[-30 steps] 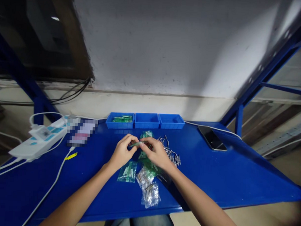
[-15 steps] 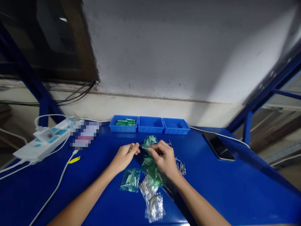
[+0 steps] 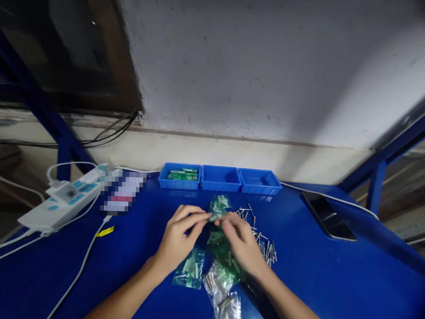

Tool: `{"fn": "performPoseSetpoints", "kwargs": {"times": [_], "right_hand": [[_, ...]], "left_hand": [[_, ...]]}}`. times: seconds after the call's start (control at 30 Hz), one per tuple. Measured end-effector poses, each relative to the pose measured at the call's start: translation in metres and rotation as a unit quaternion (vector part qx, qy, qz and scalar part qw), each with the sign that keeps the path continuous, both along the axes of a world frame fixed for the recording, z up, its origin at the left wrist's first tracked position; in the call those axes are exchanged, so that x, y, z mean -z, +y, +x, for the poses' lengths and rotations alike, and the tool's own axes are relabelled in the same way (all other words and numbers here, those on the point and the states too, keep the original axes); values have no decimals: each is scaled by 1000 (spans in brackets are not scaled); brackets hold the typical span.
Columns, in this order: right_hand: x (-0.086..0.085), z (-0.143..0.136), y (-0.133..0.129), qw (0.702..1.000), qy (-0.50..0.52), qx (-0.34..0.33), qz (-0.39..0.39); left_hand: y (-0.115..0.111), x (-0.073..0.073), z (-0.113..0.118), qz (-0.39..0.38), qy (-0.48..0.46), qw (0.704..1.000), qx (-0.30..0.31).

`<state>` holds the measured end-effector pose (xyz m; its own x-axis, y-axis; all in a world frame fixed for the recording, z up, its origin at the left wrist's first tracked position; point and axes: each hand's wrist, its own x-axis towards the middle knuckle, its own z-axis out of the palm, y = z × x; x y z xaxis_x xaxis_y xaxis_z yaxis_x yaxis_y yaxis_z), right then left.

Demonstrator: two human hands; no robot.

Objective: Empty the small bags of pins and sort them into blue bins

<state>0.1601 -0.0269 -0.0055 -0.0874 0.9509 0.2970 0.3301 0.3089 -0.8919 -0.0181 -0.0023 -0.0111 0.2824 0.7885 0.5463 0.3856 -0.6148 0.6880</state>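
A small green plastic bag (image 3: pixel 214 218), slightly blurred, is stretched between the fingertips of both hands above the table. My left hand (image 3: pixel 182 233) pinches its left end with thumb and fingers. On its right end, my right hand (image 3: pixel 243 242) is closed in a pinch. Under and around the hands lie more green bags (image 3: pixel 189 269) with pale strips inside. Clear bags (image 3: pixel 230 309) holding slim pieces lie toward the front edge. Several loose metal pins (image 3: pixel 270 252) are heaped beside my right hand, which partly covers them.
Three blue bins (image 3: pixel 220 179) stand against the wall; the left one holds green packets (image 3: pixel 182 174). A white power strip (image 3: pixel 62 205) with cables and a blurred-out object (image 3: pixel 124 193) are at left. A black phone (image 3: pixel 327 214) lies at right. Blue frame posts (image 3: pixel 375 186) flank the table (image 3: pixel 333 284).
My left hand has moved right and now grips the green bag's left end, its fingers extended toward my right hand. The view has shifted slightly, showing more of the metal pins.
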Motion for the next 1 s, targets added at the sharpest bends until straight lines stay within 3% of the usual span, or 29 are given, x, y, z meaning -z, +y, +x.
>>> {"fn": "performPoseSetpoints", "kwargs": {"times": [0.1, 0.17, 0.23, 0.3, 0.37, 0.4, 0.47, 0.53, 0.6, 0.7, 0.77, 0.83, 0.93, 1.0], "right_hand": [[0, 4, 5, 987, 113, -6, -114], [1, 5, 8, 977, 155, -18, -145], [2, 4, 9, 975, 179, -12, -134], [3, 4, 9, 980, 179, 13, -90], [3, 4, 6, 989, 144, 42, -13], [3, 4, 5, 991, 116, 48, 36], [2, 5, 1, 989, 51, 31, 135], [0, 6, -3, 977, -14, -9, 210], [0, 5, -6, 965, -66, -33, 250], [0, 3, -7, 966, -90, 6, 242], [-2, 3, -6, 981, -69, 43, 175], [-5, 4, -4, 997, -22, 38, 62], [-9, 6, -1, 990, 87, -7, -111], [-9, 6, 1, 974, 152, -21, -166]], "left_hand": [[-5, -1, 2, 132, 68, 989, 10], [-8, -1, 4, 143, 83, 986, -2], [-9, -1, 5, 107, 71, 992, -16], [-8, -2, 5, 22, 22, 999, -10], [-6, -5, 4, -121, -62, 990, 35], [-6, -6, 4, -205, -112, 970, 70], [-5, -9, 4, -356, -208, 902, 131], [-5, -11, 6, -442, -270, 842, 151], [-6, -11, 7, -453, -275, 837, 138], [-8, -10, 8, -351, -217, 908, 71], [-10, -10, 7, -223, -166, 961, 11], [-13, -11, 6, -63, -107, 992, -14], [-17, -11, 6, 138, -3, 990, 16], [-19, -11, 6, 188, 46, 981, 24]]}}
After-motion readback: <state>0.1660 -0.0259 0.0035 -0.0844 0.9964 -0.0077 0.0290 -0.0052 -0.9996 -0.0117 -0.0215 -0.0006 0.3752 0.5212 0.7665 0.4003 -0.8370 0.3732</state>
